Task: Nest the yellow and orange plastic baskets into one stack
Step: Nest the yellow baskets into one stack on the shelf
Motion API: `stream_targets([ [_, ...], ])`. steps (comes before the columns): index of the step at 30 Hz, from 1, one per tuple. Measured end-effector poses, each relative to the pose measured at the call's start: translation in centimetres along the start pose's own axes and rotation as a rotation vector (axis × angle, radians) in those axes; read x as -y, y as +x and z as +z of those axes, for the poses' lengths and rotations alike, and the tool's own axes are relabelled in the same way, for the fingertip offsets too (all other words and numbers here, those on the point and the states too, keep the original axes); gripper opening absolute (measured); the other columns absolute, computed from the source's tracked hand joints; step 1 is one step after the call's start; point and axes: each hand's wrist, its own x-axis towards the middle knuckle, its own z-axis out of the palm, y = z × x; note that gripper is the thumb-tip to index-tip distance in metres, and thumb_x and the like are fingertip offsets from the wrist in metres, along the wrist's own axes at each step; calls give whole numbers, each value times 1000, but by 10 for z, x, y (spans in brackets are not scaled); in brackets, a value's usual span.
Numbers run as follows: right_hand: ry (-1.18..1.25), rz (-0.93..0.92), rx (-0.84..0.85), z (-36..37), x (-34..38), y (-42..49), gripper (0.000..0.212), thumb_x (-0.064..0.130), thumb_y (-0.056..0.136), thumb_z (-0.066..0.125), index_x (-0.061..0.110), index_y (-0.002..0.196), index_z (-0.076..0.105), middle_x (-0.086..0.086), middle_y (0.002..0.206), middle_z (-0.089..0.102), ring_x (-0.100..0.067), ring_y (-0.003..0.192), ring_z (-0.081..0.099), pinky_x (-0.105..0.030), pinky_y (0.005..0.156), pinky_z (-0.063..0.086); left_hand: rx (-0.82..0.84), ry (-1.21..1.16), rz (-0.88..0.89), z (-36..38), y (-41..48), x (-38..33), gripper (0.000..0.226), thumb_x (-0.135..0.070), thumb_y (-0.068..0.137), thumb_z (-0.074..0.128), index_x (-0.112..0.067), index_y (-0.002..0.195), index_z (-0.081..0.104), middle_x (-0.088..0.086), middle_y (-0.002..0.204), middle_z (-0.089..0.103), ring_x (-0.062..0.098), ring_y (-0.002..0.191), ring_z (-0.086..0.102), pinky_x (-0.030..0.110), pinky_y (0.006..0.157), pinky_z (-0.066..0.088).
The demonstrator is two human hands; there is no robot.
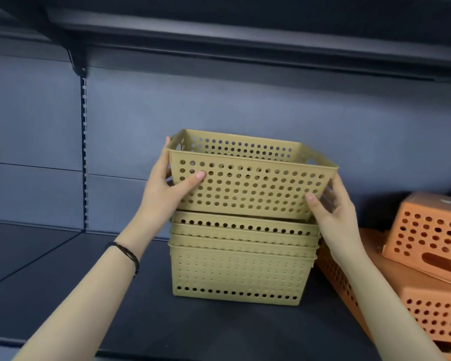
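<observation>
Both hands, left hand (167,187) and right hand (330,204), clasp the top basket (248,183); lower it level toward six o'clock, corners matched, into the stack (241,259).

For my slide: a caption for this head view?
Both hands, left and right, lower a yellow basket onto the yellow stack.
</observation>
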Motion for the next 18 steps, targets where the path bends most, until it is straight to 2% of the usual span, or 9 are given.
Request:
stream_targets([
  [3,-2,14,22,-8,-4,2,54,23,93,62,36,142,43,8,134,58,-9,126,52,-49,107,42,2,19,-33,8,-4,2,98,-51,68,80,-40,150,28,-17,134,57,1,114,60,24,90,52],
  [6,-22,36,42,-13,-10,-3,56,24,92,63,38,142,43,10,136,56,-7,130,48,-48,111,37,2,81,-78,9,-9,12,90,-66,62,77,-46,141,39,-6,135,56,13,116,61,37,93,53],
  [8,-28,50,46,-14,-14,-8,59,23,91,64,38,144,42,14,141,53,-5,136,41,-43,115,32,1,122,-93,10,-14,17,89,-70,59,75,-45,139,43,-8,138,49,13,117,58,35,93,52],
  [10,-25,67,40,-12,-17,-14,60,22,91,65,39,144,42,24,137,51,-4,138,36,-31,113,28,-21,142,-133,12,-20,20,91,-62,64,78,-38,144,40,-11,139,39,0,116,51,28,93,47],
  [12,-26,88,46,-8,-18,-19,59,22,91,65,41,143,42,30,128,49,-1,133,35,-12,99,27,-39,151,-163,12,-25,24,86,-50,71,77,-33,146,39,-9,142,33,-12,115,44,29,100,42],
  [13,-14,103,44,-6,-20,-21,58,22,92,64,41,142,42,29,126,48,0,131,34,-8,93,28,-41,153,-178,11,-27,26,85,-49,71,78,-32,145,39,-8,144,31,-10,119,42,28,102,39],
  [15,20,118,8,-3,-25,-26,49,20,93,62,39,136,49,23,132,45,-1,133,33,-18,102,32,-35,149,-221,7,-32,31,91,-61,64,78,-36,142,40,-9,147,26,4,133,34,32,108,33],
  [17,100,153,-58,-2,-28,-30,31,19,94,60,37,119,59,18,139,39,-6,137,32,-36,113,31,-31,101,-283,4,-37,34,87,-69,57,68,-42,135,42,-8,146,27,9,135,32,35,109,32],
  [18,146,186,-79,-2,-28,-33,20,20,95,59,35,108,61,16,140,37,-7,137,33,-41,115,29,-25,62,-316,3,-40,35,79,-72,58,64,-43,130,43,-7,144,31,11,133,36,36,107,36],
])
